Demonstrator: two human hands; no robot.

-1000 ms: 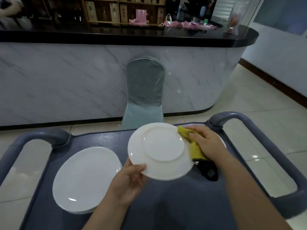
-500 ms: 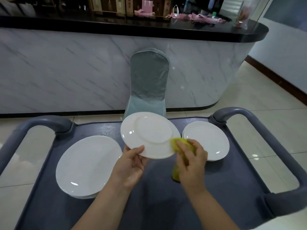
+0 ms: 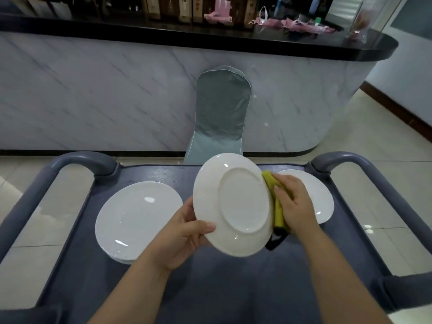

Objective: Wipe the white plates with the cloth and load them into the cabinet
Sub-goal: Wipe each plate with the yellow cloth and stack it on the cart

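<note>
White plate (image 3: pixel 233 204) tilted above the cart's (image 3: pixel 210 288) middle, underside toward the person.
Its long axis runs near to far. The left hand (image 3: pixel 184 232) grips its near-left rim, and the right hand (image 3: pixel 292 202) holds a yellow cloth (image 3: pixel 278 213) against its right rim. Stacked plates (image 3: pixel 138 218) lie on the cart's left.

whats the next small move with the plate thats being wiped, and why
Probably slide the yellow cloth around the rim: the left hand holds the plate underside up, and the right hand grips the cloth at only its right edge.
</note>
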